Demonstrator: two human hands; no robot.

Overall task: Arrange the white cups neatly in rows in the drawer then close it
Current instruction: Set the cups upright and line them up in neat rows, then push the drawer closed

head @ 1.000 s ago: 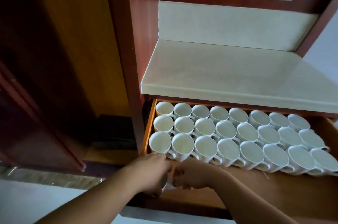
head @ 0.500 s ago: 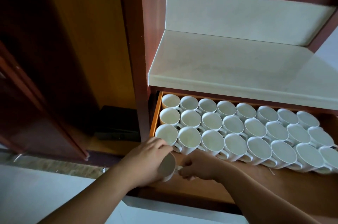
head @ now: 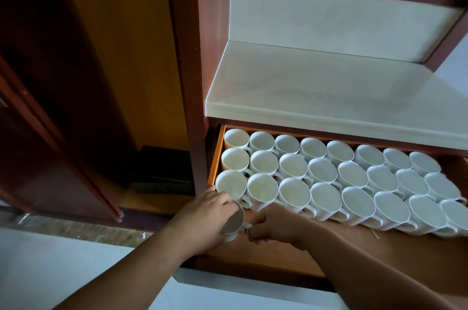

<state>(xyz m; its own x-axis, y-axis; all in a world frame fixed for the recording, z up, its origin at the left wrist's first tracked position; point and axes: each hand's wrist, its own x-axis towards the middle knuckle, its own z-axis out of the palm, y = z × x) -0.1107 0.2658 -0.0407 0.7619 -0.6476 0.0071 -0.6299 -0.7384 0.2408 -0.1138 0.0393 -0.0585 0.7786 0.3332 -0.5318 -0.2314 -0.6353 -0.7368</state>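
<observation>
Left hand point(head: 206, 218) wraps around a white cup point(head: 234, 221) and holds it tilted, mouth turned toward the right hand point(head: 274, 228). That hand's fingers are curled at the cup's handle side and seem to pinch the handle, though the contact is partly hidden. The held cup hangs over the near left corner of the open drawer point(head: 215, 155), just in front of the front row point(head: 326, 197) and not yet set down. Most of the arranging looks done. Three rows of white cups stand upright and mouth up in the drawer, eight to a row, rims touching or nearly so. The front row lies ahead of the middle row point(head: 323, 170) and the back row point(head: 313, 147), which is tucked partly under the pale ledge point(head: 329, 86) above. Their handles point toward the near right, so the pattern is tidy. In front of them runs a bare wooden strip of drawer floor point(head: 367, 249), seemingly enough for one more row. The cup in hand looks like the start of that row at its left end. What is left, by this view, is to stand this cup beside the others, place any further cups, and push the drawer shut. Whether more cups wait outside the drawer cannot be told, since none shows.
</observation>
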